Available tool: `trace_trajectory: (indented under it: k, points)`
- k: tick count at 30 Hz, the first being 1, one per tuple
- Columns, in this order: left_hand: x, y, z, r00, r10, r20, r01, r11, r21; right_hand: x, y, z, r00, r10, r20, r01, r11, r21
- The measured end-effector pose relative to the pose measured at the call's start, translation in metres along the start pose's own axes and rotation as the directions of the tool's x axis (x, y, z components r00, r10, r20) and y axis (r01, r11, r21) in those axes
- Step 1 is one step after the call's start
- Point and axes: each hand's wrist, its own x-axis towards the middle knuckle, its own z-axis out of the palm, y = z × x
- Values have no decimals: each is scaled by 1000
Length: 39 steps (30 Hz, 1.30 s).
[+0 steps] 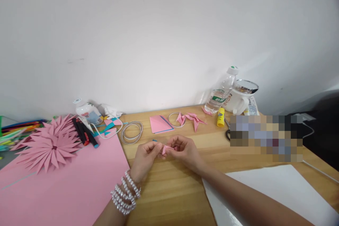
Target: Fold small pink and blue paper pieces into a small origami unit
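Observation:
Both my hands meet over the middle of the wooden table [172, 187]. My left hand [145, 158], with pearl bracelets on its wrist, pinches one end of a small folded pink paper piece [166, 149]. My right hand [185, 150] curls its fingers round the other end of the same piece. Behind the hands lie a stack of small pink paper squares [159, 124] and several folded pink petals [192, 118].
A large pink sheet [69, 180] covers the left side, with a big pink paper flower [49, 144] and markers [84, 132] on it. Wire rings [131, 131], a glue stick [220, 117], a water bottle [221, 91], scissors and a white sheet [278, 187] lie around.

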Motion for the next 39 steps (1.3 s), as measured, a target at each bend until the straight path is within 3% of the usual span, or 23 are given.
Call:
trace_trajectory:
  k: [11, 17, 24, 28, 35, 39]
  points:
    - [0, -6, -5, 1000, -15, 22, 15, 1000, -26, 2, 6, -1, 997, 44, 64, -48, 997, 56]
    - [3, -6, -11, 996, -39, 77, 39, 999, 3, 3, 7, -3, 987, 98, 131, -111, 989, 93]
    - [3, -3, -13, 992, -66, 103, 59, 996, 71, 2, 5, -4, 981, 91, 174, -103, 993, 63]
    - [1, 2, -9, 996, -48, 70, 39, 992, 119, 1, 3, -2, 984, 74, 165, -83, 995, 50]
    - [0, -1, -1, 993, -36, -110, 49, 991, 124, 0, 2, 2, 997, 23, 79, -24, 1000, 7]
    - [1, -4, -1, 998, -27, -48, 28, 999, 21, 2, 6, -1, 997, 40, 73, -46, 996, 74]
